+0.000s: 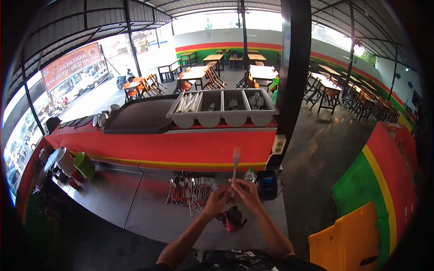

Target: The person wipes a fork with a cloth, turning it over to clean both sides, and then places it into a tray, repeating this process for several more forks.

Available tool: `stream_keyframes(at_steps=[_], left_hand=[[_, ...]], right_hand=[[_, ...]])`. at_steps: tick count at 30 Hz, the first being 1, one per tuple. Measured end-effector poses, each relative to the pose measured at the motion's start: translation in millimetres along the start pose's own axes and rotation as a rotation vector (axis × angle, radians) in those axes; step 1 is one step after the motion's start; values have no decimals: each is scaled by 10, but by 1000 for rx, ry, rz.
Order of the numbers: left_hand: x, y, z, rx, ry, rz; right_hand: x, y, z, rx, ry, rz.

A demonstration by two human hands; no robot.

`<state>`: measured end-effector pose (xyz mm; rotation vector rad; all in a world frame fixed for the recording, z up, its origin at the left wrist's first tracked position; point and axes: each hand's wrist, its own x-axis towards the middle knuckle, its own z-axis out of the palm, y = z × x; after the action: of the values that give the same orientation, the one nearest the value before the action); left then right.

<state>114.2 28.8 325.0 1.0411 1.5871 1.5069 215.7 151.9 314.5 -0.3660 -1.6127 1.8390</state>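
Head view: left hand, right hand both pinch upright fork by handle, fingers narrow. Risk: loose pinch, fork slips onto cutlery pile just left.

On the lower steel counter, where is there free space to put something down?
The counter is bare between the green mug and the cutlery pile. Rightward it is crowded: the left hand and right hand hold a fork, beside a red cloth and a blue box.
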Motion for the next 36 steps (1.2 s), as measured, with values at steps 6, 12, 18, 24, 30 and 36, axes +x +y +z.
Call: stream_keyframes(at_steps=[6, 12, 18, 24, 30, 36], left_hand=[[1037, 728, -173, 14, 41, 231], [2191, 1096, -344, 1, 106, 145], [2778, 1008, -472, -63, 103, 89], [2909, 884, -411, -114, 112, 83], [2794, 766, -385, -74, 132, 75], [1927, -617, -264, 646, 214, 430]], right_hand=[[954, -694, 43, 159, 39, -125], [2178, -793, -134, 41, 179, -85], [2555, -787, -202, 53, 230, 3], [2532, -780, -240, -102, 229, -78], [2573, -386, -264, -238, 294, -324], [1526, 718, -155, -580, 355, -582]])
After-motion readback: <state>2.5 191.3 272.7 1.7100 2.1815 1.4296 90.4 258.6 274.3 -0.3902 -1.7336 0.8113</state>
